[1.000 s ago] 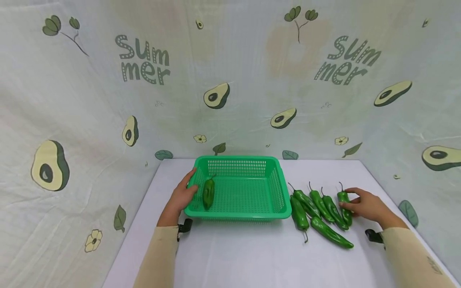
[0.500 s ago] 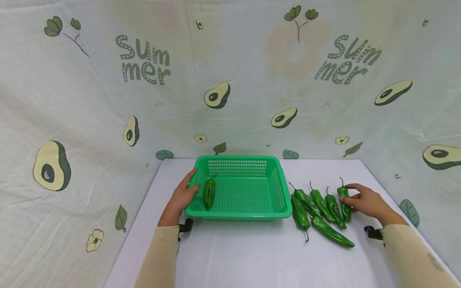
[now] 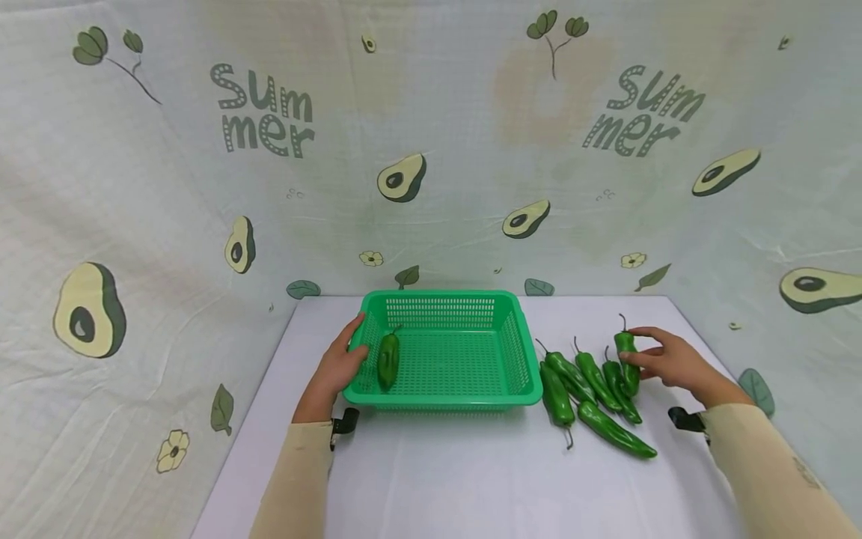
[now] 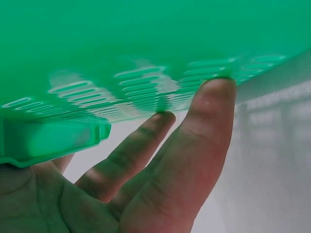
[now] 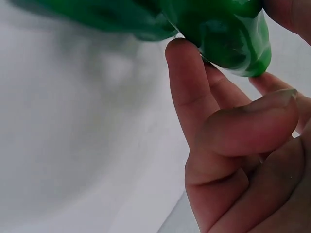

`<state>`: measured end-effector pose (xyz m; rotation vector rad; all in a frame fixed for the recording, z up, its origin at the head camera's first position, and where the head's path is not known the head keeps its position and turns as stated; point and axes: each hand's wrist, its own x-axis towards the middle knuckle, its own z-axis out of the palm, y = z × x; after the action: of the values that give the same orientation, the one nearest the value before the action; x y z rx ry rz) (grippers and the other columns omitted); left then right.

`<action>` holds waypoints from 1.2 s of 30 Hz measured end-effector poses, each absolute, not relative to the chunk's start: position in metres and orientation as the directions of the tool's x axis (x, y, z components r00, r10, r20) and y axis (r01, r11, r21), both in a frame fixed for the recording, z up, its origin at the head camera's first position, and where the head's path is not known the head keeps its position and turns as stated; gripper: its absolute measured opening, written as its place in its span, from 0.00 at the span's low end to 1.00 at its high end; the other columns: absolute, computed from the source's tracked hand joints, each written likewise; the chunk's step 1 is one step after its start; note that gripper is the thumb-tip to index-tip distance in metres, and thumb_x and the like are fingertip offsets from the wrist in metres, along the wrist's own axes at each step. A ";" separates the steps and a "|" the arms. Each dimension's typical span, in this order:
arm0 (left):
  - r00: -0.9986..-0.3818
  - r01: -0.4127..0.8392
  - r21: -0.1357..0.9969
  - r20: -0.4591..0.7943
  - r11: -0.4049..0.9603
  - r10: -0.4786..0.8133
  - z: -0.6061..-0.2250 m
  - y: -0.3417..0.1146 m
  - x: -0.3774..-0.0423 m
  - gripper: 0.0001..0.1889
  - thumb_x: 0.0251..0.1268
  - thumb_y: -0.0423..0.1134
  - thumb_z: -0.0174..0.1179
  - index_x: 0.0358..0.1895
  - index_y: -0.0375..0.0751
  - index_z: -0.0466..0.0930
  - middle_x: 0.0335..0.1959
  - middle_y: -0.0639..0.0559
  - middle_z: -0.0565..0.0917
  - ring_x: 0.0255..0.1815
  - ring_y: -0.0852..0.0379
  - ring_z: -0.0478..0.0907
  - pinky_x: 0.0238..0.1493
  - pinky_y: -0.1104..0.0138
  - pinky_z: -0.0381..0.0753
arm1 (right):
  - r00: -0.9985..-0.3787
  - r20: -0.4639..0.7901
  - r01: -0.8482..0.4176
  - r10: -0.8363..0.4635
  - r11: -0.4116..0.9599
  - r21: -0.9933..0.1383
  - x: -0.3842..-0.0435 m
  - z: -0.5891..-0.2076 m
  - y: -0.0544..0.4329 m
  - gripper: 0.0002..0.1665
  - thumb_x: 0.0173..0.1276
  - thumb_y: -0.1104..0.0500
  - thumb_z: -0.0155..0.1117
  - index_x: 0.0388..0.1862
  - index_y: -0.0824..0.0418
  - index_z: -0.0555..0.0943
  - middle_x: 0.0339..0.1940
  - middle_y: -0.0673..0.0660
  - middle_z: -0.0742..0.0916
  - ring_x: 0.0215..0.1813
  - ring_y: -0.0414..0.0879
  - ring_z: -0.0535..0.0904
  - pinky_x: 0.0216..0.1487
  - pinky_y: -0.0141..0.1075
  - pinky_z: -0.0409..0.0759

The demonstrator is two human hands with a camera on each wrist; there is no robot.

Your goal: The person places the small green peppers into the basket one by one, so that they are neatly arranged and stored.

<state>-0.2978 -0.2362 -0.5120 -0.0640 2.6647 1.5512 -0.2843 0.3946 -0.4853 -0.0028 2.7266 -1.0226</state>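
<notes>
My left hand (image 3: 338, 367) grips the left rim of a green plastic basket (image 3: 444, 401), thumb over the edge and fingers outside. In the left wrist view, the fingers (image 4: 194, 141) lie against the slotted wall. One green chili pepper (image 3: 387, 362) lies inside at the left. Above the pile on the right, my right hand (image 3: 667, 361) holds another green chili pepper (image 3: 626, 344) between thumb and fingers, stem pointing away. In the right wrist view, this held pepper (image 5: 233, 36) shows at the top, partly cut off. Its lower end overlaps a pepper behind it.
Several more green chili peppers (image 3: 556, 395) lie on the white table (image 3: 458, 479) right of the basket, one pepper (image 3: 614, 430) slanting nearest me. A patterned cloth (image 3: 458, 135) hangs behind and along both sides.
My right hand has lifted the rightmost pepper and moved it away from me and slightly left. A neighbouring pepper shifted a little. My left hand stays on the basket rim.
</notes>
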 end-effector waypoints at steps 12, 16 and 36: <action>-0.998 -0.060 0.867 -0.064 0.494 -0.010 -0.512 -0.237 -0.297 0.42 0.70 0.43 0.50 0.86 0.73 0.50 0.85 0.46 0.56 0.66 0.37 0.66 0.61 0.40 0.69 | -0.970 -0.182 0.023 -0.159 0.689 -0.725 -0.298 -0.463 0.356 0.53 0.72 0.37 0.70 0.84 0.59 0.58 0.58 0.66 0.88 0.45 0.52 0.89 0.26 0.42 0.73; -0.997 -0.069 0.875 -0.072 0.480 -0.012 -0.512 -0.237 -0.296 0.42 0.70 0.43 0.50 0.85 0.75 0.51 0.85 0.47 0.56 0.68 0.37 0.65 0.62 0.39 0.68 | -0.966 -0.173 0.002 -0.190 0.666 -0.746 -0.304 -0.457 0.339 0.53 0.71 0.38 0.71 0.84 0.59 0.59 0.55 0.63 0.89 0.45 0.54 0.88 0.30 0.44 0.77; -0.998 -0.066 0.876 -0.062 0.478 -0.024 -0.508 -0.235 -0.292 0.42 0.69 0.43 0.50 0.86 0.71 0.52 0.85 0.45 0.57 0.69 0.38 0.65 0.61 0.42 0.70 | -0.948 -0.114 -0.074 -0.296 0.556 -0.828 -0.332 -0.429 0.251 0.48 0.72 0.40 0.72 0.82 0.55 0.62 0.52 0.62 0.90 0.45 0.57 0.89 0.29 0.41 0.78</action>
<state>-0.2918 -0.2349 -0.5079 -0.0811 2.6660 1.5818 -0.3318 0.2508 -0.4290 -0.3097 2.5523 -1.3409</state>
